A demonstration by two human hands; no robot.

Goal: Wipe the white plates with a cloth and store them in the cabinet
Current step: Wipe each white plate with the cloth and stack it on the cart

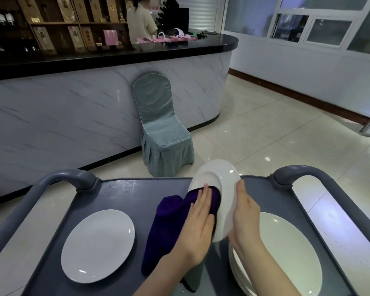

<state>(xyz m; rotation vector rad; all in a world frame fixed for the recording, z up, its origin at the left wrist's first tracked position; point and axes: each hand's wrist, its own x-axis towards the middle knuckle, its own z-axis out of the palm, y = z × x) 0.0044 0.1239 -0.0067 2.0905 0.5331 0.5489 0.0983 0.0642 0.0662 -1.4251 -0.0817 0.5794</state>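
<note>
You are looking down at a grey cart (135,195) that fills the bottom of the frame, a curved handle at each far corner.

At lower left, a lone plate (97,245) lies flat on the cart, well apart from both hands.

Right of it, near bottom centre, a purple cloth (169,227) hangs in a thick fold down to the cart top. Its upper end is spread against the held plate.

Your left hand (199,221) lies flat on that cloth, fingers straight and together, pressing it onto the plate's underside, gripping nothing.

The held plate (218,189) stands tilted on edge above the cart, just right of centre, between your two hands. Its raised foot ring faces left.

Your right hand (244,214) holds the plate's right edge, thumb laid along the rim. The other fingers are hidden behind it.

At lower right, a stack (286,253) of white plates rests on the cart, just beneath your right wrist.

Beyond the cart, a marble-fronted counter (73,107) with a black top crosses the upper left. A person (140,22) stands behind it at top centre, and a chair (162,124) in a pale green cover stands against its front, mid-frame.
</note>
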